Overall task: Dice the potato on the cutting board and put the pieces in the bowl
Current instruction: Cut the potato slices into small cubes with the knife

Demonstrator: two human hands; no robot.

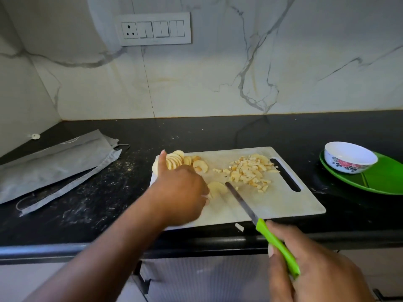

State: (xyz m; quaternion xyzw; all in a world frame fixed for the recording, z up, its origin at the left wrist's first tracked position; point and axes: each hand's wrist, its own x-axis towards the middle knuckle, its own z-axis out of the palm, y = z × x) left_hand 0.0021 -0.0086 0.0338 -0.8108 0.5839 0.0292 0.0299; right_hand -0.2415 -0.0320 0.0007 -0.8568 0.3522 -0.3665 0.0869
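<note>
A pale cutting board (290, 205) lies on the black counter. Potato slices (176, 161) are fanned at its far left corner, and a heap of diced potato (250, 171) sits toward its right. A small stack of slices (217, 188) lies mid-board. My left hand (181, 188) rests on the board with its fingertips on that stack and the thumb raised. My right hand (309, 262) grips the green handle of a knife (242, 201), whose blade tip lies beside the stack. The white floral bowl (349, 158) stands to the right, and it looks empty.
The bowl sits on a green plate (383, 179) at the right. Folded grey bags (54, 164) lie at the left of the counter. One stray potato piece (239, 227) rests near the counter's front edge. A switch panel (152, 29) is on the marble wall.
</note>
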